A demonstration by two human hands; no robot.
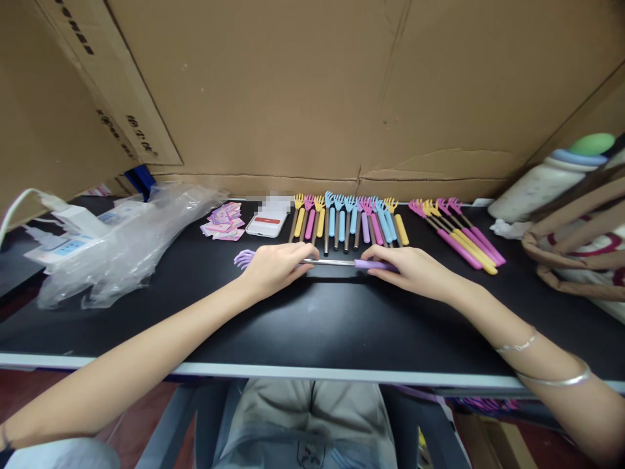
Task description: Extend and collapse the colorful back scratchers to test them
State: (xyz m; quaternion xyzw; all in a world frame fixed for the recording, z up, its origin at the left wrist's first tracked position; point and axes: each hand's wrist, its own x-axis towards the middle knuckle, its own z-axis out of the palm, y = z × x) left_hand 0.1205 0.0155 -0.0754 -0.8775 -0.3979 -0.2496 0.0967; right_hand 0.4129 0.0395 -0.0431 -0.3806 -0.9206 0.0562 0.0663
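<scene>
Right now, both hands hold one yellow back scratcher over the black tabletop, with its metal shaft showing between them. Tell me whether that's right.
Only the colour is wrong: the head view shows the back scratcher is purple. The left hand and right hand do hold it over the black tabletop, its metal shaft showing between them.

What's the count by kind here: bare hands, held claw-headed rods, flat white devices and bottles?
Left hand and right hand: 2
Held claw-headed rod: 1
Flat white device: 1
Bottle: 1
Total: 5
</scene>
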